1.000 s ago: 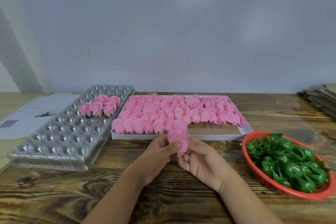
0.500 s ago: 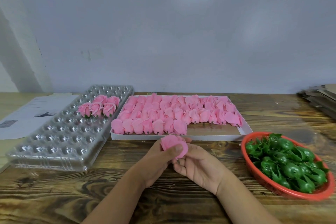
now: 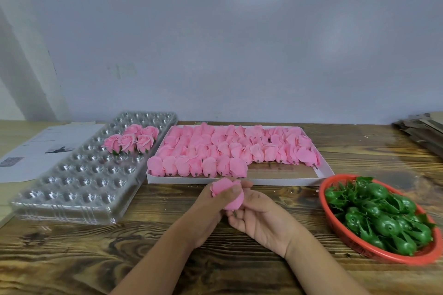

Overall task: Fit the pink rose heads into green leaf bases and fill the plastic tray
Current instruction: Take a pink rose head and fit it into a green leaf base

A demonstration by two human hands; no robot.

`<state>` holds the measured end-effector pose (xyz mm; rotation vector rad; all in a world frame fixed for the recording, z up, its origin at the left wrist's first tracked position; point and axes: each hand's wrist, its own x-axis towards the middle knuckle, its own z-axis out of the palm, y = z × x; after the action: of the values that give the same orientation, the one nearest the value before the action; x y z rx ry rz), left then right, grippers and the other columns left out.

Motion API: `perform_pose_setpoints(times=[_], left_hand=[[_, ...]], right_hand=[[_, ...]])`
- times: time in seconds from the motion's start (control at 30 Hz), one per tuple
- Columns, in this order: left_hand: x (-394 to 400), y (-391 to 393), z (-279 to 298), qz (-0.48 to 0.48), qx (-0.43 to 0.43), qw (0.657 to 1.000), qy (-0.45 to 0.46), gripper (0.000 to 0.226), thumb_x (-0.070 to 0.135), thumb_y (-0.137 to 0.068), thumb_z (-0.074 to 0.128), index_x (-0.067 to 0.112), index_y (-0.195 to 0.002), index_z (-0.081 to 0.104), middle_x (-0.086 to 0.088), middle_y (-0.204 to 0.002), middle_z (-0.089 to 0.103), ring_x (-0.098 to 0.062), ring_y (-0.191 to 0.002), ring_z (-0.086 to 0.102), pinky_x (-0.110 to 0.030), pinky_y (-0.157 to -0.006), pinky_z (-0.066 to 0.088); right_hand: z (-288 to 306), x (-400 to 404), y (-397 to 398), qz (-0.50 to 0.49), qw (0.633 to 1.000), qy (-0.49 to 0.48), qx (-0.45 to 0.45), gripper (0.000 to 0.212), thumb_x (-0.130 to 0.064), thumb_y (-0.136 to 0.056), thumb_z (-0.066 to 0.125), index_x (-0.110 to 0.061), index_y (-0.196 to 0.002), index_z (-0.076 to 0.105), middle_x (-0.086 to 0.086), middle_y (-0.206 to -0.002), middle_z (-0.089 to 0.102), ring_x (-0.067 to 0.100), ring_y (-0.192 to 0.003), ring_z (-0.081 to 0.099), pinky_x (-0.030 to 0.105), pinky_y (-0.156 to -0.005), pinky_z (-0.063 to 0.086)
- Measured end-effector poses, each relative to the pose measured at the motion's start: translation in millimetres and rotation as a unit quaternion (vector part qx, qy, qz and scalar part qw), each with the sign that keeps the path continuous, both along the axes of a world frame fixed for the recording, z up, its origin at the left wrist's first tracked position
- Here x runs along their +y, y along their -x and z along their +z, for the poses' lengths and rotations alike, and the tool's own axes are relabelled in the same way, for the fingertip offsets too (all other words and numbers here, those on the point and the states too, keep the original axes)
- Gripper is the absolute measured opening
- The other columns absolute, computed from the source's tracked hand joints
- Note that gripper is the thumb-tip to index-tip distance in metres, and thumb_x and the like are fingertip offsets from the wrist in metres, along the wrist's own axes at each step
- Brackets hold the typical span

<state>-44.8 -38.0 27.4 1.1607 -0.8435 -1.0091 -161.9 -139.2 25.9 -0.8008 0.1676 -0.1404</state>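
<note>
We find no brand or label we can read; the only print is on the white paper sheets at the far left, and it is too small and blurred to make out. The wooden table carries everything, with a pale wall board behind it. The white cardboard box lies at the middle, packed with rows of loose pink rose heads, its front right part bare. Just beside it on the left sits the clear plastic tray, where five finished roses stand together in the far cells. At the right, the red basket holds a heap of green leaf bases. A stack of cardboard pieces shows at the far right edge. Nothing stands between our hands and either the box or the basket. Our two hands meet just in front of the box. Our left hand grips one pink rose head, fingers curled over its petals, with the short stem pointing down toward us. Our right hand lies palm up just beside it, its fingers loosely bent under the rose and touching its lower end.
</note>
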Motion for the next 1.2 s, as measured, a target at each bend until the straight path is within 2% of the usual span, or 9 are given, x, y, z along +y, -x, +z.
perform_pose_setpoints(times=[0.23,0.37,0.47,0.57,0.7,0.77,0.97,1.1,1.2], left_hand=[[-1,1,1,0.049,0.015,0.999,-0.001,0.034,0.040,-0.088,0.066,0.015,-0.109,0.076,-0.013,-0.108,0.072,-0.025,-0.104,0.066,-0.044,-0.100,0.052],[-1,3,1,0.054,0.006,0.998,0.009,0.052,0.048,-0.086,0.071,0.004,-0.114,0.070,-0.018,-0.101,0.065,-0.032,-0.098,0.058,-0.048,-0.095,0.047],[-2,5,2,0.038,-0.005,0.999,0.009,0.067,0.064,-0.066,0.085,0.014,-0.110,0.075,-0.010,-0.104,0.069,-0.029,-0.103,0.061,-0.051,-0.102,0.048],[-3,3,1,0.003,-0.003,1.000,0.002,0.073,0.069,-0.055,0.089,0.021,-0.108,0.077,-0.007,-0.108,0.068,-0.028,-0.109,0.059,-0.059,-0.108,0.043],[0,-1,-1,-0.046,0.000,0.999,-0.011,0.075,0.063,-0.057,0.091,0.020,-0.116,0.074,-0.004,-0.113,0.070,-0.022,-0.112,0.065,-0.037,-0.099,0.054],[0,-1,-2,-0.036,0.001,0.999,-0.011,0.075,0.062,-0.058,0.092,0.019,-0.117,0.074,-0.006,-0.113,0.070,-0.023,-0.110,0.065,-0.037,-0.098,0.054],[0,-1,-1,-0.006,0.001,1.000,0.011,0.058,0.052,-0.064,0.091,0.019,-0.109,0.077,-0.008,-0.115,0.073,-0.023,-0.112,0.068,-0.036,-0.097,0.056],[-1,1,1,0.077,-0.004,0.997,-0.007,0.032,0.040,-0.076,0.080,0.013,-0.092,0.076,-0.009,-0.101,0.074,-0.024,-0.097,0.069,-0.035,-0.086,0.059],[-3,2,5,0.132,0.012,0.991,-0.014,0.031,0.038,-0.079,0.083,0.011,-0.083,0.067,-0.013,-0.092,0.069,-0.026,-0.085,0.067,-0.037,-0.077,0.057]], right_hand=[[-1,-2,1,-0.006,1.000,-0.012,-0.009,0.037,-0.013,-0.079,0.072,0.000,-0.115,0.071,0.015,-0.101,0.066,0.019,-0.085,0.065,0.028,-0.077,0.057],[-3,1,-1,-0.018,0.999,0.033,-0.016,0.032,-0.017,-0.079,0.081,-0.004,-0.107,0.073,0.011,-0.095,0.069,0.014,-0.083,0.066,0.024,-0.078,0.057],[-5,2,-3,-0.039,0.999,0.028,-0.002,0.029,-0.017,-0.078,0.079,-0.004,-0.103,0.075,0.010,-0.091,0.069,0.013,-0.077,0.067,0.023,-0.072,0.057],[-4,2,-2,-0.035,0.999,0.027,0.001,0.041,-0.020,-0.071,0.087,-0.004,-0.106,0.075,0.009,-0.088,0.069,0.011,-0.072,0.065,0.021,-0.067,0.057],[-3,4,0,-0.009,0.999,0.032,0.009,0.056,-0.024,-0.061,0.095,-0.003,-0.108,0.074,0.010,-0.087,0.067,0.013,-0.072,0.063,0.021,-0.065,0.057],[-3,4,0,-0.002,0.999,0.041,0.014,0.054,-0.027,-0.061,0.095,-0.005,-0.105,0.075,0.010,-0.086,0.065,0.013,-0.072,0.062,0.020,-0.066,0.057],[-2,4,0,0.003,0.998,0.049,0.030,0.044,-0.028,-0.067,0.091,-0.006,-0.102,0.077,0.012,-0.084,0.065,0.015,-0.070,0.063,0.021,-0.065,0.057],[-4,5,-2,-0.026,0.995,0.073,0.059,0.029,-0.026,-0.077,0.080,-0.007,-0.099,0.075,0.013,-0.088,0.067,0.017,-0.072,0.066,0.023,-0.066,0.057],[-10,12,-8,-0.095,0.971,0.205,0.082,0.028,-0.016,-0.080,0.078,-0.008,-0.105,0.069,0.008,-0.091,0.073,0.016,-0.078,0.068,0.024,-0.068,0.056]])
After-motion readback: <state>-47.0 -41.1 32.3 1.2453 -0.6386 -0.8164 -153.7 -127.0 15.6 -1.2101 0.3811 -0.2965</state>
